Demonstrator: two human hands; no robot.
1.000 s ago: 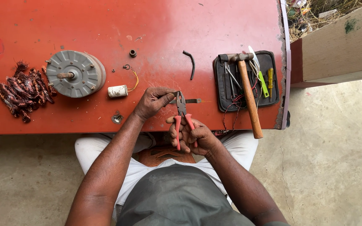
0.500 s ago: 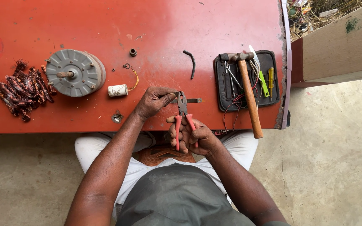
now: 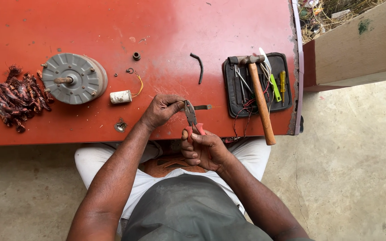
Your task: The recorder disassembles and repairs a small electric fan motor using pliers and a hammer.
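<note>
My right hand (image 3: 204,149) grips the red handles of a pair of pliers (image 3: 190,117) at the near edge of the red table (image 3: 112,27). The pliers' jaws point away from me. My left hand (image 3: 161,110) pinches something small at the jaws; it is too small to make out. A short dark metal piece (image 3: 203,107) lies just right of the jaws.
A grey round motor housing (image 3: 73,78) with a shaft sits at the left, beside a heap of reddish copper windings (image 3: 14,96). A white capacitor (image 3: 121,97) with a yellow wire lies nearer. A black tool pouch (image 3: 235,91) at the right carries a wooden-handled hammer (image 3: 260,98) and screwdrivers.
</note>
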